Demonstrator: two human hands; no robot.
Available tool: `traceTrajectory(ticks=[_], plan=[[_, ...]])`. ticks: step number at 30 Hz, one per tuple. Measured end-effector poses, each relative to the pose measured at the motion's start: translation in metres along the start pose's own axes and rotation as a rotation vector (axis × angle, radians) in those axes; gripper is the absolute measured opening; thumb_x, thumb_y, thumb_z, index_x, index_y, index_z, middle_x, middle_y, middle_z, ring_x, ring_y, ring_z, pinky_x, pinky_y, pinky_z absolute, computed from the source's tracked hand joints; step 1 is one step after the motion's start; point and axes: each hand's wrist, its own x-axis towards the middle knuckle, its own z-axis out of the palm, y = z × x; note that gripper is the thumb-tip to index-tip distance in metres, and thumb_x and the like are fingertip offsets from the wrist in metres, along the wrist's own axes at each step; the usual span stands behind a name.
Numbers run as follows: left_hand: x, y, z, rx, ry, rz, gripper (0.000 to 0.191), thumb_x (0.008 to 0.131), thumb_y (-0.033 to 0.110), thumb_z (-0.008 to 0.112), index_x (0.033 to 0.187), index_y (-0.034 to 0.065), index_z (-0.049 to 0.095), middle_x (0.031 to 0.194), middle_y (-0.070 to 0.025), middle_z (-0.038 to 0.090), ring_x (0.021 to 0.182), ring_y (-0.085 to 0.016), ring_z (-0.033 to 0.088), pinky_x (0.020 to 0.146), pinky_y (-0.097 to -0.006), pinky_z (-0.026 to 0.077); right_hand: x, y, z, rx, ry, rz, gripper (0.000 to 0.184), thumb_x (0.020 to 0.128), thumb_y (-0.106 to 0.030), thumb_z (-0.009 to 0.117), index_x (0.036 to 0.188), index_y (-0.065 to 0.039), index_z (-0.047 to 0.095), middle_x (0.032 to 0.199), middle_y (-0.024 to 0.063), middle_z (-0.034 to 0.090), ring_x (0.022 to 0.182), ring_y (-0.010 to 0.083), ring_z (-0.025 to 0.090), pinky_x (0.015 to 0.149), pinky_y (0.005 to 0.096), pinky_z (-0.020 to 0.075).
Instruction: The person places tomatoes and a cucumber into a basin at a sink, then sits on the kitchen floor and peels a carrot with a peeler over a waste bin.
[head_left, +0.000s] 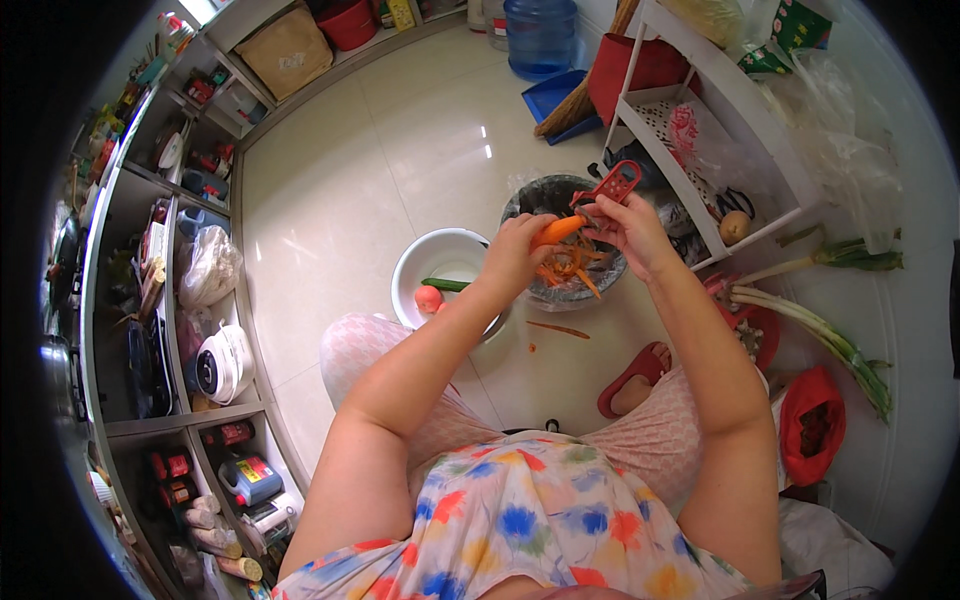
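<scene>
My left hand (517, 251) grips a peeled orange carrot (558, 230) by its thicker end. A red-handled peeler (619, 182) is in my right hand (628, 229), its blade end by the carrot's tip. Both hands are above a bin (529, 196) lined with a clear plastic bag. Orange peel strips (574, 266) lie inside the bin. To the left on the floor stands a white basin (402, 264) holding a green cucumber (445, 285) and a tomato (428, 299); my left forearm hides part of it.
One peel strip (559, 330) lies on the tiled floor (322, 195). A white shelf rack (675, 161) rises at the right, with scallions (817, 315) below it. Behind the bin are a blue dustpan (555, 97), a broom and a water jug (540, 37). Cabinet shelves (180, 420) line the left.
</scene>
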Motion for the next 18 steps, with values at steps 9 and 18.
traceTrajectory(ticks=[9,18], plan=[[-0.002,0.001,-0.004,0.136,0.083,0.081,0.036,0.07,0.017,0.066,0.104,0.0117,0.057,0.093,-0.0057,0.056,0.09,-0.027,0.051,0.077,-0.0366,0.042,0.006,0.005,-0.004,-0.071,0.046,-0.049,0.015,0.087,-0.018,0.053,0.097,-0.006,0.052,0.089,0.0063,0.06,0.085,0.0142,0.059,0.072,0.03,0.0515],[-0.001,-0.006,-0.009,0.16,-0.048,-0.152,0.04,0.072,0.027,0.067,0.107,0.0119,0.056,0.092,-0.0099,0.056,0.09,-0.03,0.052,0.077,-0.0376,0.042,0.006,0.019,-0.004,-1.009,0.172,-0.627,0.016,0.085,-0.014,0.055,0.093,-0.001,0.055,0.088,0.0073,0.061,0.08,0.0148,0.06,0.066,0.0273,0.0471]])
